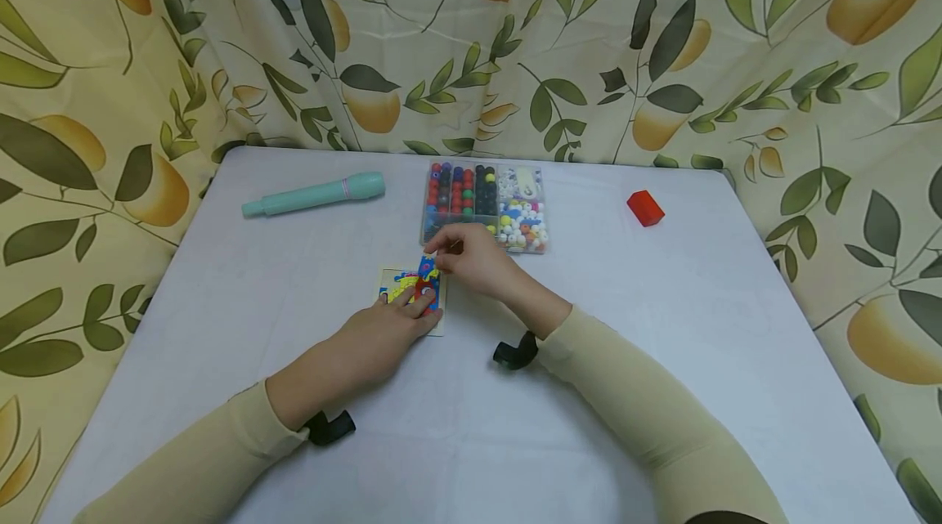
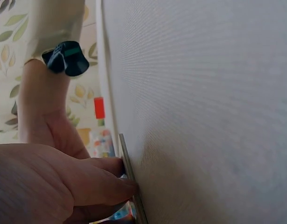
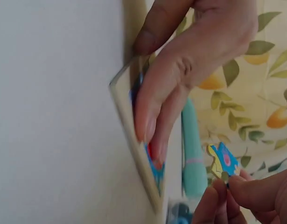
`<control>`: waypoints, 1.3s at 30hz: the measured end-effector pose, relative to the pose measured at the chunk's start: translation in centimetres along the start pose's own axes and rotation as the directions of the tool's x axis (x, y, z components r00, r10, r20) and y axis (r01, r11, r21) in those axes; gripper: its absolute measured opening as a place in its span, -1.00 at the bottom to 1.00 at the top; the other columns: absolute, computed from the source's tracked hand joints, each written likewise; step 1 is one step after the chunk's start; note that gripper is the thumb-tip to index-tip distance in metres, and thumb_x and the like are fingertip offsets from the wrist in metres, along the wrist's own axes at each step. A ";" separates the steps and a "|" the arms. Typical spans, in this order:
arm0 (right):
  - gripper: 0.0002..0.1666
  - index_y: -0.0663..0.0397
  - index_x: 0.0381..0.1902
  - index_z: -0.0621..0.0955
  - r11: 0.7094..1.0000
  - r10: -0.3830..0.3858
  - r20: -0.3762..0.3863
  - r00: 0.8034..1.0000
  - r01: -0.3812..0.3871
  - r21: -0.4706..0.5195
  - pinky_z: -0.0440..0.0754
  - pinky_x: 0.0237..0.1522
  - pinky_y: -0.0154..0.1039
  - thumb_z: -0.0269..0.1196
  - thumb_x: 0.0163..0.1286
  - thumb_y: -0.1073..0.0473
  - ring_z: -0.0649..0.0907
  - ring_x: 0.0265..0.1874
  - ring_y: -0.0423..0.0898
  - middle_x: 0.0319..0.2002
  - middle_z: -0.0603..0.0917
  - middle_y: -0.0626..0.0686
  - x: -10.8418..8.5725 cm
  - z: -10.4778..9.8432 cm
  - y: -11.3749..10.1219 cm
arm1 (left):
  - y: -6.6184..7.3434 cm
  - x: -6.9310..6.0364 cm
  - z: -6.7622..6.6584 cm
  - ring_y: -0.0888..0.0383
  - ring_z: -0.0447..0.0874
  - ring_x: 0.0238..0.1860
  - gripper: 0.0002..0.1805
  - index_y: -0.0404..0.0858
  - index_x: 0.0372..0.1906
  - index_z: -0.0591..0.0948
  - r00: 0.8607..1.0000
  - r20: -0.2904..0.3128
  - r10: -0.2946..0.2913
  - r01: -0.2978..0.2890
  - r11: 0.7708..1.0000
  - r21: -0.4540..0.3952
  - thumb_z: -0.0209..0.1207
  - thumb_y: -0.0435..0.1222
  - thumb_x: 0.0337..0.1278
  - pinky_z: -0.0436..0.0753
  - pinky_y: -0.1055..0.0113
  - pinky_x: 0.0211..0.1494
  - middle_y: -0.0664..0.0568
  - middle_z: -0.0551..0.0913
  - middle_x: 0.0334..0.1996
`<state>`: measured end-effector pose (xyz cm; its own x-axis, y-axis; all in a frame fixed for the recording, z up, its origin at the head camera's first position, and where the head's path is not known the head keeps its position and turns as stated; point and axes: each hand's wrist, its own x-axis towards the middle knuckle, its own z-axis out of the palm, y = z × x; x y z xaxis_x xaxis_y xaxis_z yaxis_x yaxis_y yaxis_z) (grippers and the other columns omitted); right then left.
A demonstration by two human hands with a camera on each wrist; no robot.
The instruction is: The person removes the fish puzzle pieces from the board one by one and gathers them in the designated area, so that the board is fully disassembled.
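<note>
A small puzzle board with blue, yellow and red pieces lies on the white table. The left hand rests on it, fingers pressing the pieces; in the right wrist view the left fingers lie on the coloured surface by the board's pale edge. Over the board's far right part, the right hand pinches a puzzle piece between thumb and fingers. That piece is blue and yellow with a pink spot and is held up off the board. The left wrist view shows the left hand at the board's edge.
A clear compartment box of coloured beads stands just behind the right hand. A mint-green tube lies at the back left, and a red block at the back right. Patterned cloth hangs behind the table.
</note>
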<state>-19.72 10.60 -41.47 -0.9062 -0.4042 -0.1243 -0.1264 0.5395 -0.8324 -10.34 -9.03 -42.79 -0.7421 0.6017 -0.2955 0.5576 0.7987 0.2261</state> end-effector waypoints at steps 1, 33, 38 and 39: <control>-0.83 0.04 -0.10 0.81 1.000 0.000 -0.003 1.000 0.000 -0.010 0.70 -0.18 -0.28 0.33 0.51 0.35 0.68 -0.19 -0.05 -0.22 0.73 0.05 -0.1 -0.3 0.2 | 0.0 0.0 0.0 -0.19 0.22 0.71 -0.33 -0.08 0.61 0.46 1.000 0.003 0.000 0.000 1.000 -0.004 0.15 -0.49 0.49 0.47 -0.33 0.54 -0.07 0.32 0.68; -0.81 0.03 -0.16 0.84 0.974 0.078 -0.043 0.996 -0.086 -0.211 0.67 -0.16 -0.18 0.33 0.49 0.36 0.70 -0.19 -0.04 -0.13 0.80 0.06 -2.6 -2.6 4.5 | 0.0 -0.1 0.0 -0.18 0.20 0.72 -0.36 -0.08 0.63 0.43 1.000 0.010 -0.009 0.009 1.000 -0.002 0.10 -0.45 0.56 0.45 -0.30 0.56 -0.06 0.28 0.70; -0.82 0.02 -0.18 0.84 0.971 0.050 -0.056 0.997 -0.062 -0.230 0.69 -0.14 -0.14 0.34 0.49 0.36 0.72 -0.18 -0.04 -0.13 0.80 0.06 -2.6 -2.4 4.8 | 0.1 -0.1 0.0 -0.18 0.20 0.72 -0.36 -0.09 0.63 0.43 1.000 0.013 -0.009 0.009 1.000 0.001 0.10 -0.46 0.55 0.44 -0.30 0.57 -0.06 0.29 0.70; -0.82 0.02 -0.19 0.84 0.970 0.044 -0.060 0.997 -0.057 -0.236 0.69 -0.13 -0.13 0.34 0.48 0.35 0.72 -0.18 -0.04 -0.13 0.80 0.05 -2.5 -2.3 4.8 | 0.1 -0.1 0.0 -0.18 0.20 0.72 -0.36 -0.09 0.63 0.43 1.000 0.013 -0.009 0.009 1.000 0.002 0.11 -0.46 0.55 0.44 -0.30 0.57 -0.06 0.29 0.70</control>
<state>-18.96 15.95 -43.92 -0.9334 -0.3353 -0.1281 -0.1665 0.7205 -0.6731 -10.23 -9.03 -42.71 -0.7420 0.5946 -0.3096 0.5520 0.8040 0.2212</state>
